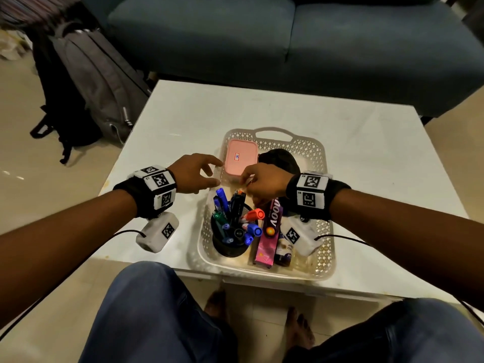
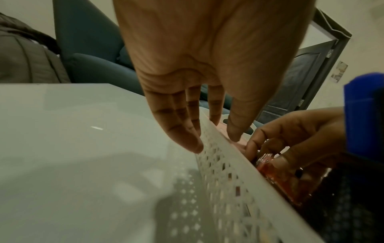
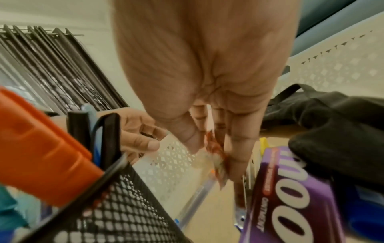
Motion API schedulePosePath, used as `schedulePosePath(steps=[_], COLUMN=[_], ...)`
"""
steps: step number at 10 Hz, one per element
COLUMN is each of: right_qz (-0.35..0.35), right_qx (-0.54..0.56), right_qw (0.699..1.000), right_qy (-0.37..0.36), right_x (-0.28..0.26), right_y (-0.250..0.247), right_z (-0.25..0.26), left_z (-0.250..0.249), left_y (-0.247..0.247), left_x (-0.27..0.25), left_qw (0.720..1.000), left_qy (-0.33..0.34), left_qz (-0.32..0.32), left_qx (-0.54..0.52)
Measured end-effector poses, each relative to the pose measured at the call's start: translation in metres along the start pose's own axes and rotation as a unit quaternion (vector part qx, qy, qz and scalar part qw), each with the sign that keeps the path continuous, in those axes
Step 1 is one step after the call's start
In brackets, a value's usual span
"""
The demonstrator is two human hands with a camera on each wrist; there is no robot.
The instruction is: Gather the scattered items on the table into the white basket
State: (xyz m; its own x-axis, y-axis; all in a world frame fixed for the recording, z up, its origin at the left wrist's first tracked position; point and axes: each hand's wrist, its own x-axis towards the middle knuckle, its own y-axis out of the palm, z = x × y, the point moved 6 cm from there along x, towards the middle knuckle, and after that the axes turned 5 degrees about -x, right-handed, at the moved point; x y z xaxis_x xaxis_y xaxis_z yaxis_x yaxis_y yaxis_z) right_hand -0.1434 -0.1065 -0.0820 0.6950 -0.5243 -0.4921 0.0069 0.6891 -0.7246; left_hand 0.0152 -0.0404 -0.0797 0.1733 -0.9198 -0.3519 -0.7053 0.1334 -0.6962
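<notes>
The head view hid what the right hand [image 1: 264, 180] pinched; the right wrist view showed a small red-and-clear wrapper [image 3: 216, 157], perhaps a sachet, inside the perforated white basket [image 1: 323, 163] on the table [image 1: 167, 119]. The left hand [image 1: 195, 172] hung relaxed, fingertips at the basket's rim.

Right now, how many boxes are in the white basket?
2. The pink lidded box sits at the far left of the basket; the purple carton lies beside the black pen holder. More could hide under the black cloth.
</notes>
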Motion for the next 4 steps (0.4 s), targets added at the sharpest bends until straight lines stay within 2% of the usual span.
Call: schedulePosePath(steps=[1,2,3,4], right_qz=[-0.021,-0.121,-0.147,-0.159], right_qx=[-0.021,-0.072,-0.071,-0.068], right_qw=[1.000,0.990,0.987,0.985], right_qy=[0.001,-0.006,-0.004,0.001], right_x=[-0.002,-0.016,-0.040,-0.071], right_y=[-0.005,-0.029,-0.045,-0.056], right_z=[-0.002,-0.003,-0.011,-0.022], left_z=[0.005,0.005,0.004,0.002], left_y=[0.004,0.005,0.012,0.016], left_x=[-0.015,-0.026,-0.034,-0.036], left_qw=[0.997,0.994,0.988,0.990], left_qy=[-0.012,-0.023,-0.042,-0.047], left_qz=[0.023,0.026,0.031,0.020], left_qx=[-0.070,-0.102,-0.147,-0.132])
